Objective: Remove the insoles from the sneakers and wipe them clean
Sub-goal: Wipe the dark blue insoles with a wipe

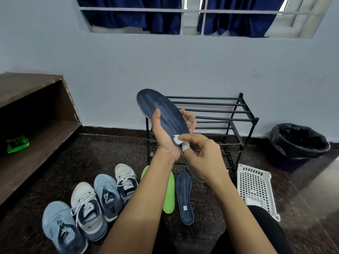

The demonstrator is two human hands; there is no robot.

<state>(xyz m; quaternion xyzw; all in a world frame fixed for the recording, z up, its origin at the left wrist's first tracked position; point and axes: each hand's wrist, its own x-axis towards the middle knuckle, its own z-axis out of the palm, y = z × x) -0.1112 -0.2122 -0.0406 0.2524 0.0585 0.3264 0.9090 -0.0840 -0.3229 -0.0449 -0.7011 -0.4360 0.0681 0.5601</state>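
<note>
My left hand (165, 136) grips a dark blue insole (161, 109) from below, with the thumb over its left edge and the toe end pointing up and away. My right hand (203, 154) pinches a small white wipe (178, 142) and presses it on the insole's heel half. A second dark blue insole (184, 197) lies flat on the floor, and a green insole (169, 195) lies beside it, partly hidden by my left forearm. Several sneakers stand in a row at lower left: two light blue (60, 228) (107, 197) and two white (88, 209) (126, 180).
A black metal shoe rack (229, 125) stands against the wall behind my hands. On the right are a white plastic basket (255, 184) and a bin with a black liner (297, 143). A green wipes pack (17, 143) lies on the brown shelf (36, 129) at left.
</note>
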